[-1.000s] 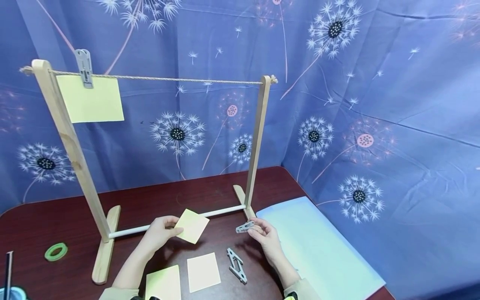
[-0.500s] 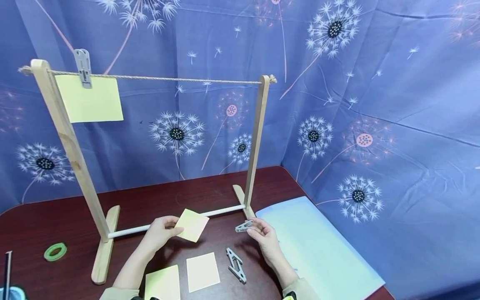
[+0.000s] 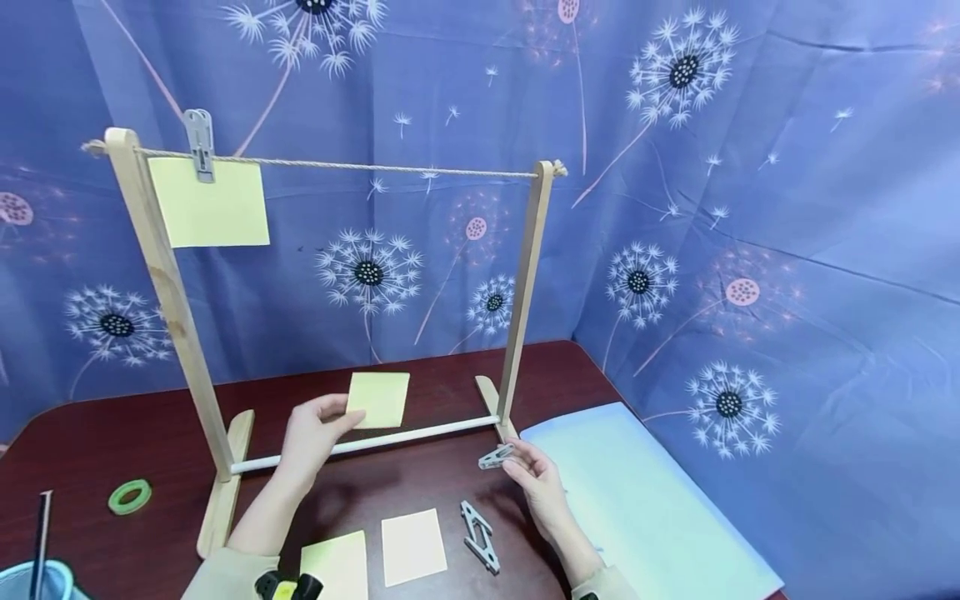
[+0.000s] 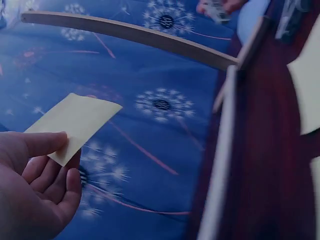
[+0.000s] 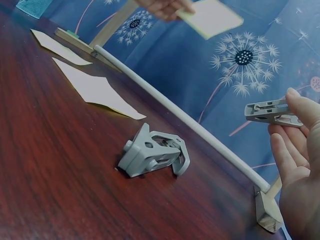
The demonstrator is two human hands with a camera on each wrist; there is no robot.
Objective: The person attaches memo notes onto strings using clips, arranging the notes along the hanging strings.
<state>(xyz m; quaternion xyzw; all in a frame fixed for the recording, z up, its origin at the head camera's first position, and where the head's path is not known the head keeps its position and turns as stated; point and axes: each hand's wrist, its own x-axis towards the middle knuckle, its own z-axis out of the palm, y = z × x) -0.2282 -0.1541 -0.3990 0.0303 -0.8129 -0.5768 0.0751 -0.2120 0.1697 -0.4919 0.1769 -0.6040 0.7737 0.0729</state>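
My left hand (image 3: 313, 433) pinches a yellow sticky note (image 3: 378, 398) by its left edge, raised in front of the wooden stand. In the left wrist view the thumb lies over the note (image 4: 80, 122) and the fingers sit behind it. My right hand (image 3: 542, 487) holds a grey clothespin (image 3: 496, 457) near the foot of the right post. The right wrist view shows this clothespin (image 5: 272, 111) between thumb and fingers. Another grey clothespin (image 3: 480, 536) lies on the table below. A third clothespin (image 3: 200, 146) fastens a yellow note (image 3: 213, 208) to the rope (image 3: 360, 166).
The stand has a left post (image 3: 174, 308), a right post (image 3: 528, 275) and a white crossbar (image 3: 420, 433). Two notes, one yellow (image 3: 337, 567) and one pale (image 3: 413, 547), lie in front. A green tape ring (image 3: 130, 497), blue cup (image 3: 56, 577) and pale sheet (image 3: 645, 492) flank them.
My left hand has lifted the sticky note up and away from me, turning it more level. The right hand keeps the clothespin in nearly the same place. The head view has shifted slightly.
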